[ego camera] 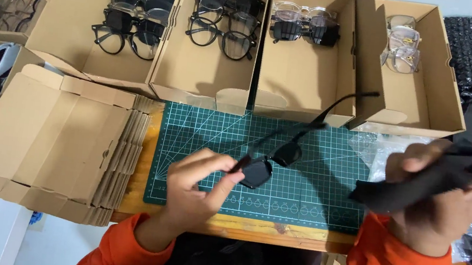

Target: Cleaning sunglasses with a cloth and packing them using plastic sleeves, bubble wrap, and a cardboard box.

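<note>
Two hands over a green cutting mat, one with dark sunglasses, one with a black pouch.

The left hand [197,184] pinches the sunglasses [271,160] at one lens corner, arms unfolded away from it. The right hand [449,186] closes around the soft black pouch [414,182]. The cutting mat [312,188] lies beneath and between them; open cardboard boxes [304,81] of spectacles stand beyond the fingertips.

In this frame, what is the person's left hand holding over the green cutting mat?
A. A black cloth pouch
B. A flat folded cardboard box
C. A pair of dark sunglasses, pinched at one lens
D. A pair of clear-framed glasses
C: the left hand pinches the dark sunglasses at one lens above the green cutting mat, while the black cloth pouch sits in the right hand.
</note>
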